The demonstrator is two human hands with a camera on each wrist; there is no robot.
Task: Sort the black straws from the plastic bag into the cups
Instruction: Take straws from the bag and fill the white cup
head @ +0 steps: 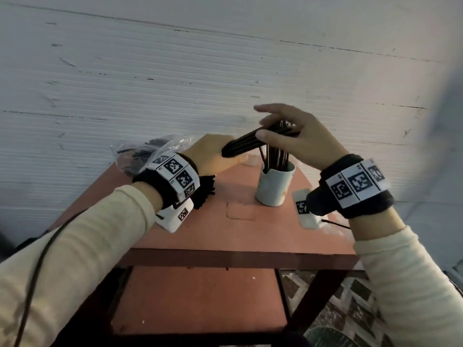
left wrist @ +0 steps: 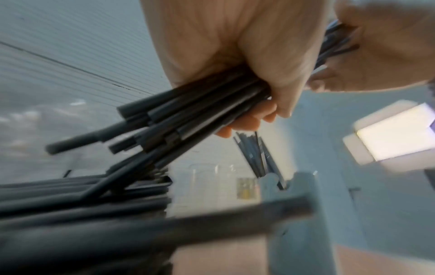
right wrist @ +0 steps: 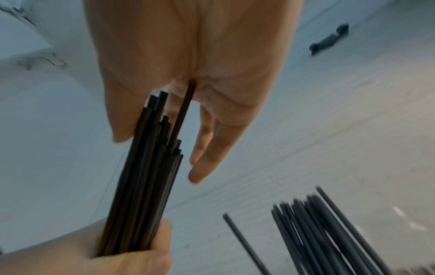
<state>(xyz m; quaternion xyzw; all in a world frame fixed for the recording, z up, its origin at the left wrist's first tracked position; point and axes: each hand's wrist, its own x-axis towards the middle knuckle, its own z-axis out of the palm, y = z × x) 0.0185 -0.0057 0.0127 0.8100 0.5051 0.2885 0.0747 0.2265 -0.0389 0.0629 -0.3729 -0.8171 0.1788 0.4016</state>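
Observation:
A bundle of black straws (head: 246, 144) slants over the white cup (head: 274, 186), which holds several upright black straws (head: 276, 156). My left hand (head: 220, 156) grips the bundle's lower end, fingers curled round it (left wrist: 247, 119). My right hand (head: 273, 128) pinches the upper end, thumb on the bundle, with the other fingers stretched out above. In the right wrist view the bundle (right wrist: 146, 186) runs from the left hand (right wrist: 122, 258) up to the right hand (right wrist: 162, 156). The clear plastic bag (head: 147, 154) with more straws lies at the table's back left.
The small reddish table (head: 200, 229) stands against a pale ribbed wall. A white tagged block (head: 307, 211) with a cable lies right of the cup. Something small and clear (head: 251, 160) sits behind the cup. A lower shelf (head: 198, 296) shows below.

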